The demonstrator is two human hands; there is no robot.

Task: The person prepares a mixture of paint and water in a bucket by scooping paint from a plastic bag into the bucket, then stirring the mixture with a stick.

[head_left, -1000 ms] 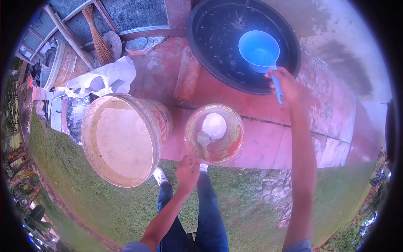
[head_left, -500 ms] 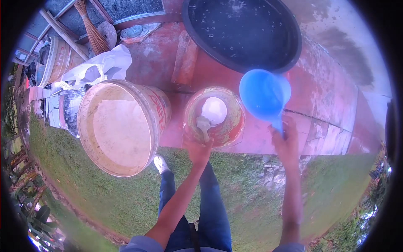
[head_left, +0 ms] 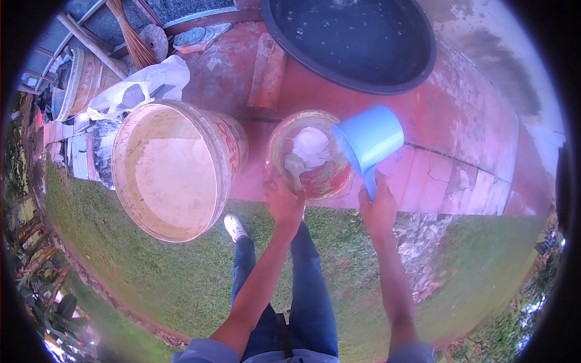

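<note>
The blue dipper (head_left: pixel 372 139) tilts, mouth leftward, at the right rim of the small bucket (head_left: pixel 327 181) mid-frame, which holds a white mass (head_left: pixel 311 145). Tipping it too steeply could splash its contents out; a lip set too far right could spill them outside. The dipper sits just above the right hand (head_left: pixel 379 209), closed round its handle. The left hand (head_left: pixel 284 199), at the bucket's lower rim, appears to grip a greyish tool (head_left: pixel 295 166). A large bucket (head_left: pixel 233 142) stands left; a black tub (head_left: pixel 375 88), upper right.

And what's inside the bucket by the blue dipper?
White stuff and the end of a tool. The dipper hides some of the bucket, and you can't see what's under the white stuff.
</note>
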